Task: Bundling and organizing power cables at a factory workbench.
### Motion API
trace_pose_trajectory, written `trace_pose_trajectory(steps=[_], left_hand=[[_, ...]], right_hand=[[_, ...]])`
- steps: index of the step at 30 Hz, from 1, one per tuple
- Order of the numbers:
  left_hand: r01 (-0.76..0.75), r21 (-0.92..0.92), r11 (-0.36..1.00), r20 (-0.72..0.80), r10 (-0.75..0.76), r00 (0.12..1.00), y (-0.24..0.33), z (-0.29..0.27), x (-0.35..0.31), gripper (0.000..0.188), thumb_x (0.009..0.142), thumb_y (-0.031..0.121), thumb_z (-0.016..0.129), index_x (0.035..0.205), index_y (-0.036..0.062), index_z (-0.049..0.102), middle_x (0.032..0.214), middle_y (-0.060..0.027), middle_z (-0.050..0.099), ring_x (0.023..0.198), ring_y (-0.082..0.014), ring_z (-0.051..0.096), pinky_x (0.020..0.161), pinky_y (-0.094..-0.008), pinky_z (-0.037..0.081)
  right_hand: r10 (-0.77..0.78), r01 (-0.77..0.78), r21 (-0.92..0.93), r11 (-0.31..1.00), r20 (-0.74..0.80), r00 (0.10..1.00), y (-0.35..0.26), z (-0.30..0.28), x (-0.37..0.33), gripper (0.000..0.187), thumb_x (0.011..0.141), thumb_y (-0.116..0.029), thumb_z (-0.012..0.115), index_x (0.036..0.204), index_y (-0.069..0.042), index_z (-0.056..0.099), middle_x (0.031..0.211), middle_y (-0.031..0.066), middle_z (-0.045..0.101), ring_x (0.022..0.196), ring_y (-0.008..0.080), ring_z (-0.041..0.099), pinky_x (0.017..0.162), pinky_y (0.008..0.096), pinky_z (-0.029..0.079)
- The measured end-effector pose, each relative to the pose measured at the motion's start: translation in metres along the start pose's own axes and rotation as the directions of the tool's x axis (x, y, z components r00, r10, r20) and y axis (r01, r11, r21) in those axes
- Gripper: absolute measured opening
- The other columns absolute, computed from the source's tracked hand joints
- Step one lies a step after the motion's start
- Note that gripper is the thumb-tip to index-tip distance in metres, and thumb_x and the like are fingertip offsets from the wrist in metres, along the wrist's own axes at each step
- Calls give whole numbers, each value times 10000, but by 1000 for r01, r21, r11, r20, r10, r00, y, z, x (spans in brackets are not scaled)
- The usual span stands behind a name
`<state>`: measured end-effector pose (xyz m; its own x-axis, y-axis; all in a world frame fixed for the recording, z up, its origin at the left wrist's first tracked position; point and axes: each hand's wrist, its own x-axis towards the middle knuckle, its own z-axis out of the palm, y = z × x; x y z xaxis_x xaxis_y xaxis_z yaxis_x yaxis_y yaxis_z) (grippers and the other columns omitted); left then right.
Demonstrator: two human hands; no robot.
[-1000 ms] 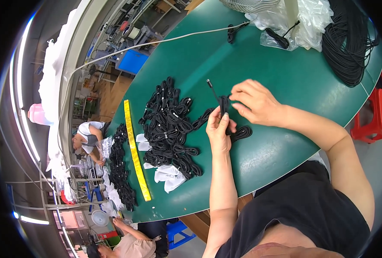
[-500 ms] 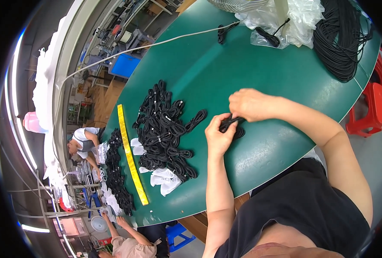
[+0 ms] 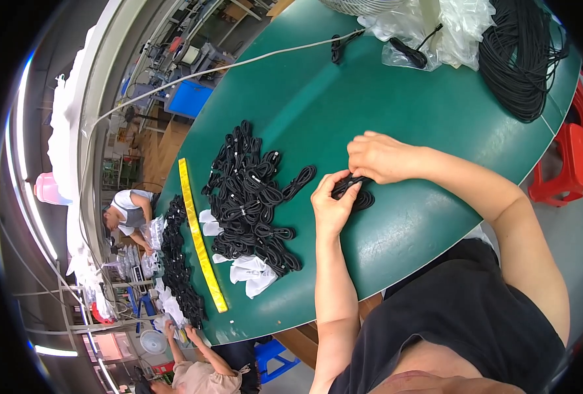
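Observation:
A folded black cable [image 3: 363, 200] is between my hands over the green table [image 3: 396, 243], its coils hanging out below my fingers. My left hand [image 3: 331, 202] is closed round it, with thumb and fingers pinching the bundle. From the right, my right hand [image 3: 382, 159] bends over the same cable, its fingertips pressed together at the bundle's upper end. What exactly those fingertips grip is partly hidden behind the hand. To the left lies a heap of bundled black cables [image 3: 248, 203], one bundle [image 3: 299, 182] sticking out toward my left hand.
A yellow strip [image 3: 201, 236] divides the heap from another row of black cables [image 3: 179, 262], where two co-workers [image 3: 202, 368] handle things. White bags [image 3: 253, 276] lie by the heap. Far right are clear plastic bags [image 3: 465, 29] and a large black cable coil [image 3: 518, 65]. A red stool [image 3: 570, 164] stands beyond the edge.
My hands stay at the same spot, with only small finger shifts on the cable. At the lower left, a co-worker's hands have moved slightly.

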<state>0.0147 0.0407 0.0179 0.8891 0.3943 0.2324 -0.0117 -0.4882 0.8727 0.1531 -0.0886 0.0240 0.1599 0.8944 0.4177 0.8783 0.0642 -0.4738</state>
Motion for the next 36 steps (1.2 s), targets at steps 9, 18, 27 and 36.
trace_pose_trajectory(steps=[9,18,27,36], left_hand=[[-11,10,1000,-190,13,982,-16,0,1,225,912,163,492,1012,-7,599,844,-70,604,777,-120,550,689,-247,437],[361,-182,915,-216,-396,893,-8,9,2,419,933,349,443,882,-37,595,596,-5,485,499,-56,444,424,-218,421],[299,-43,953,-337,-295,894,-11,0,1,391,930,307,467,780,-37,579,538,-9,441,511,-74,432,473,-279,407],[-358,483,799,-322,542,776,0,9,-1,158,879,77,507,785,-24,585,730,-117,593,549,-212,529,514,-294,426]], right_hand=[[505,-586,786,197,431,747,3,5,12,553,927,-454,374,1098,59,491,933,140,577,609,171,611,515,252,511],[588,-400,803,442,77,805,4,17,11,317,916,-200,459,1066,69,533,897,150,601,636,182,624,582,277,536],[481,-419,718,556,133,867,5,12,9,444,738,44,486,1182,37,478,978,140,589,709,148,612,656,267,509],[548,-471,702,534,137,825,1,10,12,272,750,77,471,1020,52,491,905,104,563,755,152,606,630,269,509]])
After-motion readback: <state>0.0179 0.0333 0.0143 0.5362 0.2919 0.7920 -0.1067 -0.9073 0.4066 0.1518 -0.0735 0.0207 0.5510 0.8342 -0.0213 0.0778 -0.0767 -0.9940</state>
